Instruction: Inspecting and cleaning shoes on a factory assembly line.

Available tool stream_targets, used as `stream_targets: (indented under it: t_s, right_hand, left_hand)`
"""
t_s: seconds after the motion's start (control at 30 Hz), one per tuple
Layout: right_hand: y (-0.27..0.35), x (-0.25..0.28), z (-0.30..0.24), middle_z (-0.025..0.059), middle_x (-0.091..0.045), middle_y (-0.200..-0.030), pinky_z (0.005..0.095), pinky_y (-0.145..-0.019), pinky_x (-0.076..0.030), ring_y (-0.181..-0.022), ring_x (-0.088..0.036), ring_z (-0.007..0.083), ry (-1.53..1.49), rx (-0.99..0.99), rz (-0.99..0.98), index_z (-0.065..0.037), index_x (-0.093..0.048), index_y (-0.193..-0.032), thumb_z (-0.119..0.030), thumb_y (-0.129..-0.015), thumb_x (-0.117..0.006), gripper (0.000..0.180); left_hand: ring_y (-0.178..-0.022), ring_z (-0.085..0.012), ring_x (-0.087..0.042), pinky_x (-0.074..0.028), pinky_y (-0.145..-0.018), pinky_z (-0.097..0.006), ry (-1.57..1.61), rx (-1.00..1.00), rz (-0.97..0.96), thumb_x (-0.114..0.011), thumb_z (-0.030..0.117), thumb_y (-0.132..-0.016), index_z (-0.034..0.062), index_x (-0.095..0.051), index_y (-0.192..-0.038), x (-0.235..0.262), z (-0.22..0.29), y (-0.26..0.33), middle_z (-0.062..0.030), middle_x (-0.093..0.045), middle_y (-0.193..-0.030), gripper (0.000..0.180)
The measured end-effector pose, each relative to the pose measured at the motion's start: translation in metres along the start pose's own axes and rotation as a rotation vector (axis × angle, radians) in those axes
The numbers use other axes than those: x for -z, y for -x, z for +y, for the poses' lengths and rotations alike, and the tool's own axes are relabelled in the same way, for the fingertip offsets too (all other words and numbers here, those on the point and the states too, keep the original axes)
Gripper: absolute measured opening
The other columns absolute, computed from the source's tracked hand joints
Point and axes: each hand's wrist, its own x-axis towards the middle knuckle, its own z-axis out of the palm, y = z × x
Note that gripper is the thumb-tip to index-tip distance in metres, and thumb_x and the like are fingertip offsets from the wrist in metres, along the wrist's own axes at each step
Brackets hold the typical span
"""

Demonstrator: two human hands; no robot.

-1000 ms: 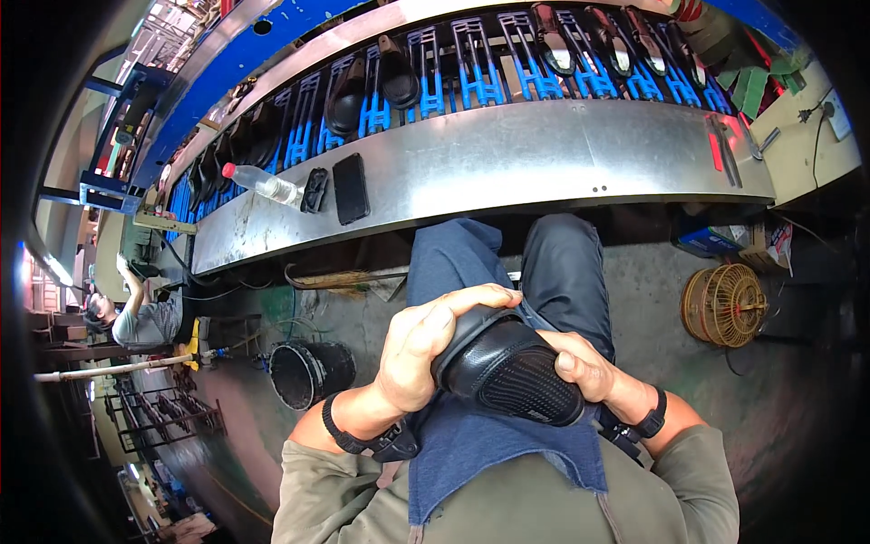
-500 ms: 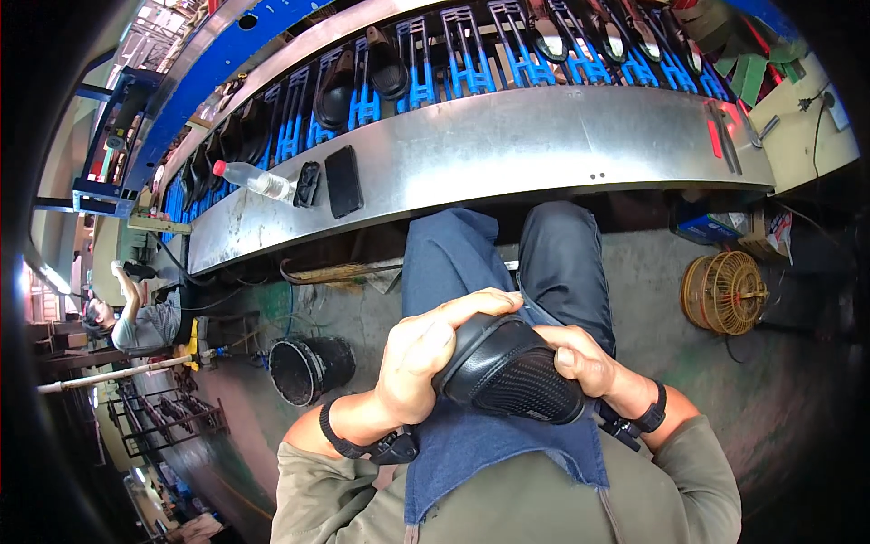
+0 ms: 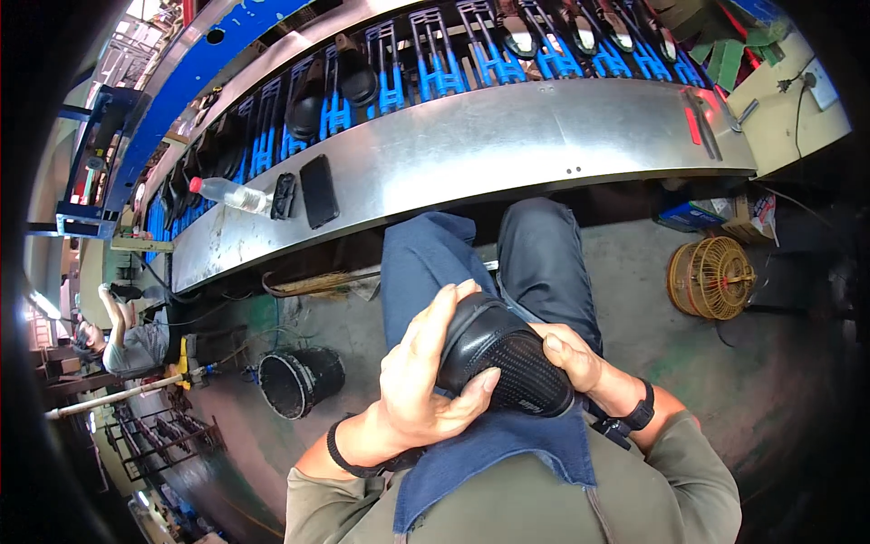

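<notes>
Far beyond our fingers, at the bench's right end, lies a flat red strip (image 3: 692,125), and past it green boxes (image 3: 736,56) sit at the top corner. Below them on the floor, right of our hands, a blue box (image 3: 687,217) rests beside a white printed bag (image 3: 763,218). Up and left of the fingers, a clear bottle (image 3: 228,193) with a red cap lies next to two dark phones (image 3: 318,190).

We hold a black shoe (image 3: 504,367) over our lap, sole up. Our left hand (image 3: 422,376) wraps it with fingers (image 3: 433,319) spread wide along its left side and the thumb pressed on the sole. Our right hand (image 3: 571,355) curls narrowly round its right edge, fingertips touching the rim. A blue cloth (image 3: 489,449) lies beneath.

Ahead runs a steel bench (image 3: 507,145), then blue racks (image 3: 435,72) carrying shoes. The concrete floor holds a black bucket (image 3: 297,381) left of our fingers and a wicker cage (image 3: 711,277) to their right. A person (image 3: 122,340) sits far left.
</notes>
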Motion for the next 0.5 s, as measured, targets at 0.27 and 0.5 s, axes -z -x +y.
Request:
stream_targets:
  t_s: [0.27, 0.5]
  right_hand:
    - [0.003, 0.009, 0.008, 0.0199, -0.048, -0.15, 0.0451, -0.112, -0.045, -0.134, -0.053, 0.0313, -0.605, -0.002, 0.149, 0.0, -0.036, -0.153, -0.052, -0.105, -0.039, 0.071]
    - [0.003, -0.007, -0.003, 0.0197, -0.054, -0.144, 0.0454, -0.107, -0.05, -0.126, -0.06, 0.0309, -0.691, 0.117, 0.196, -0.001, -0.04, -0.151, -0.049, -0.106, -0.042, 0.066]
  left_hand:
    - [-0.111, -0.0324, -0.069, -0.054, -0.096, -0.037, 0.292, 0.1, 0.114, -0.088, 0.012, -0.077, -0.0138, -0.032, -0.148, -0.025, 0.001, -0.011, -0.0284, -0.064, -0.126, 0.094]
    - [-0.105, -0.0275, -0.072, -0.057, -0.091, -0.036, 0.293, 0.011, -0.032, -0.09, 0.013, -0.074, -0.0095, -0.045, -0.144, -0.005, -0.017, -0.031, -0.0246, -0.069, -0.12, 0.086]
